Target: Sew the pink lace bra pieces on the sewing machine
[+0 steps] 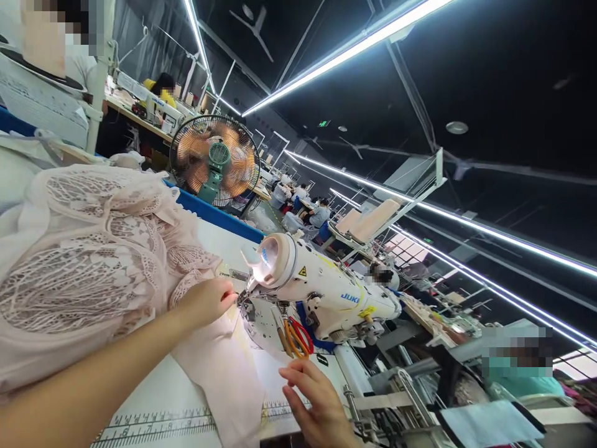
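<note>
My left hand (208, 303) is closed beside the needle area of a white sewing machine (326, 289), its curled fingers gripping a pale pink lace bra (233, 373). A smooth band of that fabric hangs down over the table's front ruler. Where the fingertips meet the cloth is partly hidden. My right hand (319, 401) hovers at the table's front, right of the fabric, fingers bent and apart with nothing visible between them. Scissors with orange and red handles (298, 339) lie behind it, under the machine arm.
Pale pink lace bras (84, 267) are heaped on the left of the table (153, 404). A printed ruler (163, 426) runs along its front edge. Beyond a blue tray edge (214, 211) stands a round fan (217, 158). Metal machine parts (396, 398) are at right; people sit at other machines.
</note>
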`<state>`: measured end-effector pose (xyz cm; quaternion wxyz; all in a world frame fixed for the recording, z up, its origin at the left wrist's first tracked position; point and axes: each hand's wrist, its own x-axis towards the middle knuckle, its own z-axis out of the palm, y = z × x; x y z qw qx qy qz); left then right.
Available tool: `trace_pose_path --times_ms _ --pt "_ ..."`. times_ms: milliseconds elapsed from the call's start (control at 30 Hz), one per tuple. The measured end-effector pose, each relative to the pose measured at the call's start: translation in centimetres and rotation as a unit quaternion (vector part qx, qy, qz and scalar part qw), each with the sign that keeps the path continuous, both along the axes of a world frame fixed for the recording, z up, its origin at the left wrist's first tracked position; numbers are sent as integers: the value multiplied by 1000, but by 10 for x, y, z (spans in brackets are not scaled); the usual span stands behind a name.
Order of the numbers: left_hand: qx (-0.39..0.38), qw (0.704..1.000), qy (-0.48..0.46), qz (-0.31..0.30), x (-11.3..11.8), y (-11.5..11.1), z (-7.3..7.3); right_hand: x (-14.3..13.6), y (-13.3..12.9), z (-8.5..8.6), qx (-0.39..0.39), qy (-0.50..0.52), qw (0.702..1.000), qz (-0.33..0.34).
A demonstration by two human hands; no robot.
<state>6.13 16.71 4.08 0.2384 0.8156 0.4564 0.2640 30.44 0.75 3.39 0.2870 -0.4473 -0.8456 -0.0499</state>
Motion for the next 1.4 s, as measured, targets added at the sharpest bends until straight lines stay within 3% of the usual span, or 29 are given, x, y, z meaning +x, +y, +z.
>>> trace_pose_path --times_ms 100,200,400,467,633,767,867,1000,1267,1333,1400 --pt "-13 999 -38 9 1 7 -18 -7 4 2 8 -15 1000 -1" --pt "-17 997 -69 3 7 7 -22 -17 14 17 34 -52 998 -4" --pt "-25 996 -85 -8 11 4 -26 -46 75 85 218 -187 954 -84" --pt "-22 996 -82 -7 11 6 -28 -57 100 106 212 -254 939 -98" --pt "-8 997 -70 -5 9 8 -27 -68 140 152 93 -335 926 -149" --pt "0 998 -63 -4 7 8 -24 -60 168 191 60 -213 961 -167" --pt "0 998 -58 -2 6 9 -23 -62 196 212 10 -143 967 -210" --pt "0 999 -53 -2 8 12 -26 -74 225 227 -43 -116 953 -276" --pt "2 999 -42 -15 9 13 -29 -82 257 236 -38 -149 931 -332" --pt "4 999 -36 -18 8 13 -30 -86 260 237 1 -153 921 -358" --pt "6 999 -32 -18 8 13 -30 -92 255 236 93 -147 912 -372"
